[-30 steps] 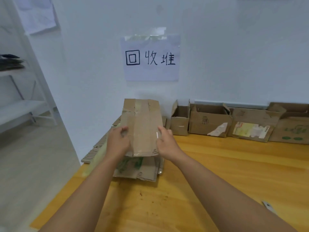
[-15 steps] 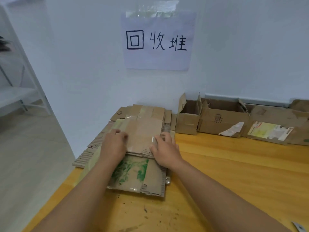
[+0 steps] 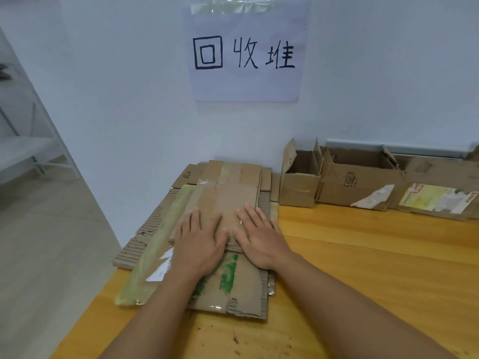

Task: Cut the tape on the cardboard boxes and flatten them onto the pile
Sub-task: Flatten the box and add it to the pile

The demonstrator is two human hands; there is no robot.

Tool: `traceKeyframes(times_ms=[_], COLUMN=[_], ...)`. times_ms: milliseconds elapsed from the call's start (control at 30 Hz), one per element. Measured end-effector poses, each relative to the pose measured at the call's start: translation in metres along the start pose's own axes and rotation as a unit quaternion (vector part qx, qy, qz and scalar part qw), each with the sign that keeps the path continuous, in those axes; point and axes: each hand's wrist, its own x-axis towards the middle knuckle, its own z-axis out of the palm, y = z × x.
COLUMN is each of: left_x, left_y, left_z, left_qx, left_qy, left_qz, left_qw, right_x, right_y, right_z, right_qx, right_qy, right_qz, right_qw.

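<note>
- Flattened brown cardboard box (image 3: 228, 200) lies under your straight, spread fingers, left hand (image 3: 198, 244) and right hand (image 3: 259, 239), atop the pile of flat cardboard (image 3: 233, 286).
- Remaining, right of your fingers: open brown cardboard boxes (image 3: 357, 182), unflattened.

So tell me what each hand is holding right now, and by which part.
Nothing is gripped. The left hand and right hand lie flat, fingers straight, pressing the near end of the flattened box onto the pile.

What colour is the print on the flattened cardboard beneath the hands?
Green, blotchy print on brown cardboard, seen in the head view.
</note>
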Motion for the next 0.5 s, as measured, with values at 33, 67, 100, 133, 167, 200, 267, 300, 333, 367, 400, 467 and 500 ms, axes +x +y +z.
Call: traceKeyframes(times_ms=[33,67,100,133,167,200,267,300,333,367,400,467,500], left_x=[0.000,0.001,0.001,0.001,0.000,0.000,0.001,0.002,0.004,0.004,0.003,-0.002,-0.007], left_y=[0.001,0.002,0.003,0.004,0.004,0.004,0.005,0.005,0.007,0.009,0.013,0.025,0.033], left_z=[-0.001,-0.002,-0.003,-0.004,-0.006,-0.009,-0.013,-0.017,-0.022,-0.028,-0.034,-0.043,-0.045], left_qx=[0.001,0.004,0.007,0.010,0.012,0.013,0.013,0.017,0.028,0.046,0.063,0.072,0.061], left_qy=[-0.008,-0.016,-0.022,-0.028,-0.035,-0.046,-0.072,-0.083,-0.088,-0.085,-0.071,-0.016,0.017], left_qz=[-0.002,-0.004,-0.006,-0.008,-0.009,-0.011,-0.013,-0.012,-0.008,0.000,0.011,0.032,0.045], left_qw=[1.000,1.000,1.000,1.000,0.999,0.999,0.997,0.996,0.996,0.995,0.995,0.997,0.997], right_x=[0.001,0.001,0.002,0.001,0.001,0.002,0.004,0.004,0.004,0.001,-0.005,-0.020,-0.030], right_y=[0.000,0.000,0.000,0.000,-0.001,-0.003,-0.004,-0.005,-0.006,-0.006,-0.006,-0.001,0.004], right_z=[0.000,-0.001,-0.001,-0.002,-0.003,-0.005,-0.013,-0.020,-0.028,-0.035,-0.042,-0.052,-0.056], right_qx=[-0.004,-0.008,-0.010,-0.011,-0.010,-0.008,-0.009,-0.014,-0.019,-0.021,-0.018,-0.006,-0.002], right_qy=[-0.002,-0.004,-0.006,-0.008,-0.012,-0.022,-0.049,-0.057,-0.055,-0.038,-0.012,0.050,0.076], right_qz=[0.000,0.001,0.003,0.005,0.007,0.009,0.014,0.013,0.011,0.005,-0.002,-0.011,-0.012], right_qw=[1.000,1.000,1.000,1.000,1.000,1.000,0.999,0.998,0.998,0.999,1.000,0.999,0.997])
